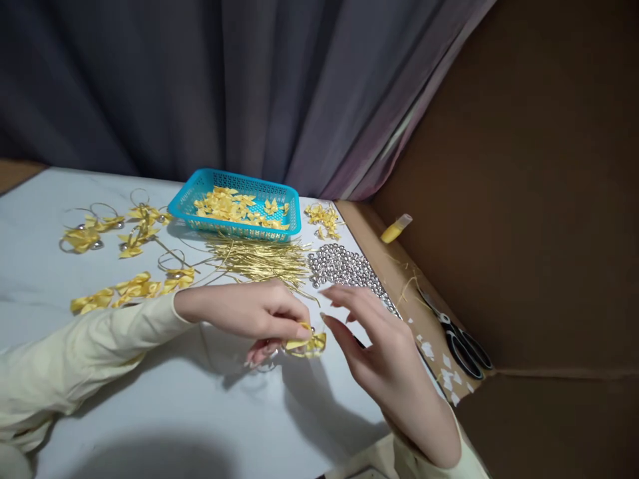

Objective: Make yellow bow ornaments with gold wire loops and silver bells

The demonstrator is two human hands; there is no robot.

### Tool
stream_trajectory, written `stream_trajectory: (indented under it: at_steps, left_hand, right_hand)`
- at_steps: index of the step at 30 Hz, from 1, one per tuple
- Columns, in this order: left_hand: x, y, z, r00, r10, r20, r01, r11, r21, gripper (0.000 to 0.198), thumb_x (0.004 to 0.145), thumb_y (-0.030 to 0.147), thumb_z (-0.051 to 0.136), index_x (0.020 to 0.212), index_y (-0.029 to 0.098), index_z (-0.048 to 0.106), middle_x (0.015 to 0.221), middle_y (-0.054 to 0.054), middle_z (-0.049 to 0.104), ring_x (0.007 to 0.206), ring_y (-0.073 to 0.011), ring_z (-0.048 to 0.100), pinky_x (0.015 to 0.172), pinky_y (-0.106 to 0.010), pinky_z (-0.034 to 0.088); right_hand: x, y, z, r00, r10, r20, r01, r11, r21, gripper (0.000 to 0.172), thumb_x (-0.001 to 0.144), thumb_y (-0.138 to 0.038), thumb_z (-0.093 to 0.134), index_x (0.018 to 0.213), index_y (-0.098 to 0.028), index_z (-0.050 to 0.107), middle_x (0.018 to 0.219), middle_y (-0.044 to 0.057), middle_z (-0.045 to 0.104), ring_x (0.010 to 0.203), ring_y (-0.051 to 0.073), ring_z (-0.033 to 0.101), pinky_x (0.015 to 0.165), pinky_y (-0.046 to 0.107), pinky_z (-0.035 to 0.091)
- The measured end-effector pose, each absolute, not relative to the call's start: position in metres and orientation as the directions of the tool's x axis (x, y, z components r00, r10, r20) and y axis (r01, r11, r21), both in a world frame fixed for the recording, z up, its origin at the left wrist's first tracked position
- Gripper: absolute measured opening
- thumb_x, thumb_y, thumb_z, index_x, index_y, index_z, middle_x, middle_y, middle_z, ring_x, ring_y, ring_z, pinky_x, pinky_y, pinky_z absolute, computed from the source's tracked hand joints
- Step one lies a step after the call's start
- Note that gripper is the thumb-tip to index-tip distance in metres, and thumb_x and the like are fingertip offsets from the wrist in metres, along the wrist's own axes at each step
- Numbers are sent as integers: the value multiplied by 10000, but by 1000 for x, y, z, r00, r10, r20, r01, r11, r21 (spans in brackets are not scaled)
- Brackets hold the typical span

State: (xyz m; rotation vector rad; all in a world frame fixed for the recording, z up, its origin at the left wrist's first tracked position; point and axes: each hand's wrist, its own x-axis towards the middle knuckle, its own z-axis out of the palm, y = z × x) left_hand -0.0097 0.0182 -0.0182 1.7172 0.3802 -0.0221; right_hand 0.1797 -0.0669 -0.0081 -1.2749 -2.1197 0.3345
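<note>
Left hand pinches a bow in front of the basket, right hand wide, seemingly empty beside it; looped bows left of basket look done, loose bows inside look pending.

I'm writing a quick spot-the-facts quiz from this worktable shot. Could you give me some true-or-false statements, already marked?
1. The left hand holds a yellow bow near the right hand. True.
2. The scissors lie to the right of the silver beads. True.
3. The right hand is gripping the scissors. False: its thumb and fingers are apart, away from the scissors.
4. Gold wires lie between the blue basket and the left hand. True.
5. The blue basket is filled with silver beads. False: yellow ribbon pieces lie in the blue basket; the silver beads are outside.
</note>
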Motion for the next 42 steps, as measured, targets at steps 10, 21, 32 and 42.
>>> stream_trajectory:
  at_steps: [10, 21, 32, 42]
  left_hand:
    - [-48, 4, -39, 869, 481, -116, -8, 248, 969, 227, 910, 313, 454, 814, 135, 557, 445, 57, 515, 326, -68, 483, 358, -151, 362]
    - [-68, 6, 7, 747, 664, 30, -8, -36, 999, 249, 913, 320, 447, 750, 140, 500, 420, 53, 517, 339, -74, 496, 410, -167, 395]
    - [-79, 9, 41, 728, 577, 370, 222, -709, 669, 235, 928, 236, 415, 773, 140, 562, 438, 15, 583, 434, -97, 576, 487, -177, 434]
    - [-87, 10, 43, 829, 534, 168, 304, -682, 665, 299, 941, 244, 384, 679, 154, 499, 411, 23, 556, 406, -77, 540, 484, -159, 415]
  right_hand:
    - [154, -54, 12, -337, 835, 435, 590, 548, -593, 50, 843, -131, 535, 841, -168, 569, 831, 34, 594, 786, 147, 535, 702, 274, 448]
    - [126, -36, 17, -509, 710, 486, 622, 694, -362, 122, 843, -132, 508, 734, -157, 554, 719, 44, 590, 682, 173, 513, 573, 273, 401]
    - [132, -29, 34, -527, 679, 512, 561, 730, -390, 236, 831, -110, 436, 630, -165, 546, 572, 18, 563, 522, 119, 490, 469, 236, 355]
    - [173, -11, 58, -184, 849, 496, 350, 528, -774, 66, 809, -245, 624, 758, -220, 658, 891, 31, 664, 861, 167, 618, 679, 232, 501]
